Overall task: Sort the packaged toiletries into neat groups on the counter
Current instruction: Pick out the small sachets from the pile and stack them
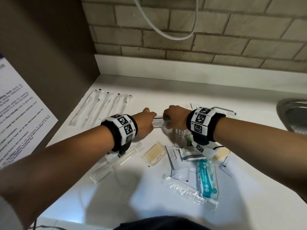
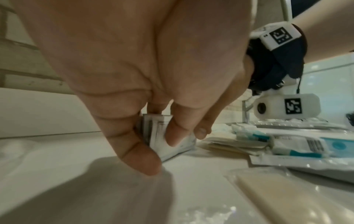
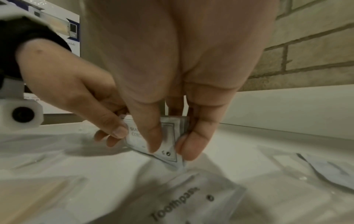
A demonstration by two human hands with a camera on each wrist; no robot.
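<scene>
Both hands hold one small stack of white shampoo and conditioner sachets (image 1: 159, 122) on edge against the white counter (image 1: 149, 196). My left hand (image 1: 147, 121) pinches the stack's left end (image 2: 159, 133) between thumb and fingers. My right hand (image 1: 174, 119) pinches the right end (image 3: 168, 136) the same way. A row of clear-wrapped toothbrushes (image 1: 99, 108) lies at the back left. Loose packets lie nearer me: a wrapped soap bar (image 1: 154, 153), a toothpaste sachet (image 1: 176, 156), a teal wipes pack (image 1: 207, 178), wrapped combs (image 1: 189, 191).
A brown cabinet side with a printed notice (image 1: 16, 113) bounds the counter on the left. A brick-tile wall (image 1: 199, 39) with a hanging white cable stands behind. A steel sink rim (image 1: 292, 113) sits at the far right. More packets lie under my right wrist.
</scene>
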